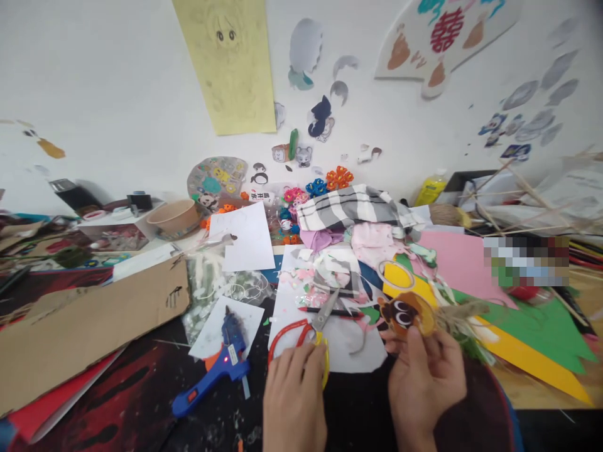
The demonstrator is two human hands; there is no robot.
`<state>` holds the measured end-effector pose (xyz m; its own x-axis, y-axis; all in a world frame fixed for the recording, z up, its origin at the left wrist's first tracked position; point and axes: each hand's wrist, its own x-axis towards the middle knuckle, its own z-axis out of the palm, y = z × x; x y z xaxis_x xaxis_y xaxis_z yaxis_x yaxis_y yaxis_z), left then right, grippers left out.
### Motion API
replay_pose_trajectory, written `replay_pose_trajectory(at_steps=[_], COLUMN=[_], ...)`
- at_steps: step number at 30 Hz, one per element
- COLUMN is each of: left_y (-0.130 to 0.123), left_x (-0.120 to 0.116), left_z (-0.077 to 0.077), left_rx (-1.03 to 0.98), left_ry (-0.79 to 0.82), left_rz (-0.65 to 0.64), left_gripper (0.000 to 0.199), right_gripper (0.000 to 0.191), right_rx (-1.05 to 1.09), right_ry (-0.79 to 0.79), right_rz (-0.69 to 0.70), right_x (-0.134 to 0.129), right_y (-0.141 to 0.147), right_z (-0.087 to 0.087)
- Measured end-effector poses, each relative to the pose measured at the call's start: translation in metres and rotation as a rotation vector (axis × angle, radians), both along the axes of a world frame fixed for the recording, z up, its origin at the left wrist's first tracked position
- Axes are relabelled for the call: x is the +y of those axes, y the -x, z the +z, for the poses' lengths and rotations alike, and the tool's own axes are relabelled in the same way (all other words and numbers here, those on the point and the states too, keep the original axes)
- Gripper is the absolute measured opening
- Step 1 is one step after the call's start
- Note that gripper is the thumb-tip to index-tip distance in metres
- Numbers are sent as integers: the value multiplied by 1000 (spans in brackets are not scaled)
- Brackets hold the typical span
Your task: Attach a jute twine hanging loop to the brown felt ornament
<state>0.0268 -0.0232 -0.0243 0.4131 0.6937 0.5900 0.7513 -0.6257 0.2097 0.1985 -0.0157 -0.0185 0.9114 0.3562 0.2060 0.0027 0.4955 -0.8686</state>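
My right hand [426, 380] pinches a small brown craft figure [406, 314] with big white-and-black eyes between thumb and fingers. Frayed twine [464, 311] shows just to the right of the figure. My left hand [294, 389] has its fingers curled over the handles of a pair of scissors [321, 317], one handle red and the other yellow. The blades point away from me over a white paper sheet [285, 289]. Part of the handles is hidden under the fingers. A dark pencil with a red end [336, 312] lies behind the blades.
Left of the hands lies a blue glue gun [211, 376] with a lit red light, on white paper. Brown cardboard [94, 326] covers the far left. Green paper [527, 320] and a checked cloth [353, 210] lie to the right and back. A wall with drawings rises behind.
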Motion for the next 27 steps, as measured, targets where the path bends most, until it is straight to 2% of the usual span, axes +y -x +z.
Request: replay_pose_trajectory(at_steps=[2,4,9,12,14,17,21,24,27], left_y=[21,31,20,14,13,15,23,28,28], left_x=[-3,-5,-3,1,4,7,11,12,12], left_z=[2,4,3,3,5,12,29,38,38], left_rx=[105,194,244,262,175,-81,-355,-435,-410], left_ry=[12,11,21,45,71,158,345,423,387], left_rz=[53,74,152,101,47,3,-132,-162,-148], left_gripper=[29,33,70,66,58,50,31,28,28], right_gripper=[30,29,27,21,15,14,22,24,25], right_rx=[4,17,1,-71,-141,-146,-21,15,37], right_ry=[4,-26,-88,-114,-104,-139,-212,-216,-210], right_rz=[1,-14,-97,-196,-246,-279,-201,-170,-147], right_x=[0,0,-3,-4,-4,-3,-2,-3,-4], right_y=[0,0,-2,-3,-5,-8,-10,-8,-7], right_z=[0,2,3,1,0,-1,2,4,5])
